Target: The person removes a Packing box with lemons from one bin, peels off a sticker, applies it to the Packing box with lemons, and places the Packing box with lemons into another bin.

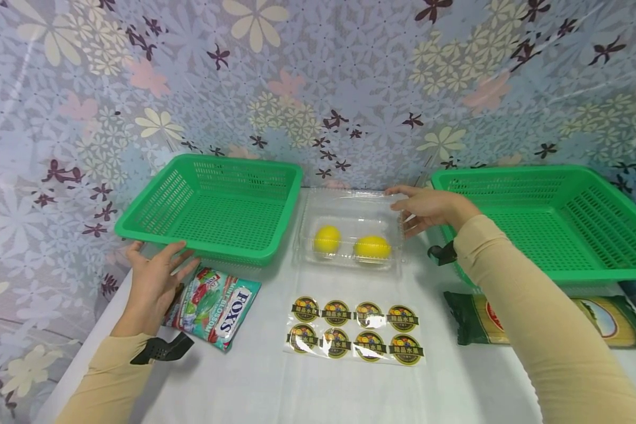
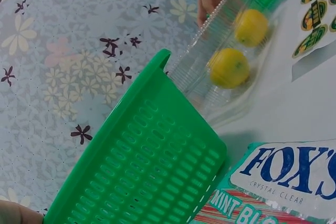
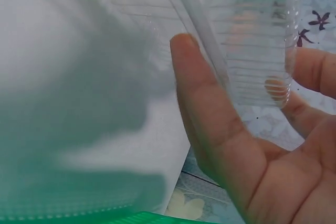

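Observation:
Two lemons (image 1: 327,239) lie in a clear plastic box (image 1: 350,227) at the back middle of the table. My right hand (image 1: 426,207) is at the box's right end, fingers spread. In the right wrist view, fingertips (image 3: 185,45) lie along its ribbed side, others at the beaded rim. My left hand (image 1: 156,281) is spread at the front-left corner of the left green basket (image 1: 244,254), fingertips close against its rim. Right beside this hand is a Fox's candy bag (image 1: 217,306). Only a finger of the left hand shows in the left wrist view.
A second green basket (image 1: 551,203) stands on the right, behind a long green-and-clear pack (image 1: 479,321) partly covered by my right forearm. In front of the box lies a sheet of round fruit stickers (image 1: 354,330). A floral cloth (image 1: 318,88) hangs behind the table.

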`<state>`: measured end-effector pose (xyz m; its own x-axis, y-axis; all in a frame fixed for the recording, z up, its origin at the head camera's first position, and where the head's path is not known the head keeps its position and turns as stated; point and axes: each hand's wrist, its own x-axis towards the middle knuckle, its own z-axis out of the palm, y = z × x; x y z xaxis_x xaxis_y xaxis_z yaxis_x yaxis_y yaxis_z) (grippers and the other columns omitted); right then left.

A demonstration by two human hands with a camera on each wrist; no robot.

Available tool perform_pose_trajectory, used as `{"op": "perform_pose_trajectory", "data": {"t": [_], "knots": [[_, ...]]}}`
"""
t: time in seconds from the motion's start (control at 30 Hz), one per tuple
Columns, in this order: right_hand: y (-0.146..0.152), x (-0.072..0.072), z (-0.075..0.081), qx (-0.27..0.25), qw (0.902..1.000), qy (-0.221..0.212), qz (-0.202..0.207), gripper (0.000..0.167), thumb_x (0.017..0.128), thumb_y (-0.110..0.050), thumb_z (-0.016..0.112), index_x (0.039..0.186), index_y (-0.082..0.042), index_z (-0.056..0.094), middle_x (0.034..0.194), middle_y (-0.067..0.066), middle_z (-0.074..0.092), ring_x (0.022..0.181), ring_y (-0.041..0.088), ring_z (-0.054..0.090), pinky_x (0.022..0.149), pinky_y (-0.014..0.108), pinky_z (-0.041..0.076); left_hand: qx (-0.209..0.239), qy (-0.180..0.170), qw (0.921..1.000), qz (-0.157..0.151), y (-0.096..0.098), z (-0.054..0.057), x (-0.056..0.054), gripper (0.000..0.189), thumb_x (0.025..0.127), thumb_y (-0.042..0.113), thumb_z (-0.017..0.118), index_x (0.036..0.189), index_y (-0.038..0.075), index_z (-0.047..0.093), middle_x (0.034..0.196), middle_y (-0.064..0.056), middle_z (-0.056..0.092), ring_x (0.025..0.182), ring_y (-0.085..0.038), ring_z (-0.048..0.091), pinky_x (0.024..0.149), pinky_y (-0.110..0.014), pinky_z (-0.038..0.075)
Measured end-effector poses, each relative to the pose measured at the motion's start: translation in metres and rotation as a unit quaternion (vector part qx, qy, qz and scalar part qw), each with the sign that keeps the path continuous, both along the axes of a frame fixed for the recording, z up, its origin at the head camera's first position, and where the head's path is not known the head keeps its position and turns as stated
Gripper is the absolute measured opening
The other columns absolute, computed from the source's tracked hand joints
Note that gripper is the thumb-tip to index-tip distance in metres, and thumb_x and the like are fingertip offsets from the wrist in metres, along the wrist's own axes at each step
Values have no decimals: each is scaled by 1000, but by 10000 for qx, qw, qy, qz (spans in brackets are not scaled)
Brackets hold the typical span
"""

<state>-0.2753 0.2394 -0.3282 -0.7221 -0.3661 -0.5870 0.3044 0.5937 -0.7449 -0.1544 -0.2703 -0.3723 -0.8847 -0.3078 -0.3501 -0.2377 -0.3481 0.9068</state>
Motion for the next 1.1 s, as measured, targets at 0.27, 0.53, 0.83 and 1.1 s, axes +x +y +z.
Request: {"op": "perform_pose_trajectory", "data": {"t": [0.27, 0.53, 0.83, 1.1], "knots": [[2, 5, 6, 356, 9987, 336, 118, 73, 118, -29, 39, 174, -15, -5, 170, 42, 16, 152, 57, 37, 120, 62, 50, -299, 38, 9975, -635, 3, 1, 4, 87, 109, 19, 63, 161, 31, -7, 139, 4, 42, 123, -19, 62, 108, -32, 62], [3, 16, 16, 917, 9875, 1257, 251, 71, 116, -38, 45, 172, -10, 11, 174, 32, 17, 154, 55, 34, 122, 68, 44, -739, -116, 9868, -1439, 11, 0, 16, 90, 112, 20, 57, 167, 20, -15, 137, -4, 39, 116, -14, 64, 106, -31, 62], [3, 39, 21, 1368, 9603, 2409, 321, 68, 114, -44, 50, 167, -8, 30, 164, 35, 38, 148, 55, 42, 113, 74, 46, -1245, 68, 9671, -2216, 37, -6, 33, 69, 113, 18, 56, 164, 8, 10, 145, -21, 42, 113, -14, 70, 104, -33, 64], [-7, 68, 18, 1355, 9349, 3259, 362, 60, 112, -40, 56, 161, -7, 42, 152, 32, 53, 138, 50, 55, 106, 67, 55, -1826, 212, 9411, -2838, 64, -20, 44, 59, 110, 16, 60, 158, -3, 32, 124, -14, 60, 113, -20, 69, 96, -32, 67]]}}
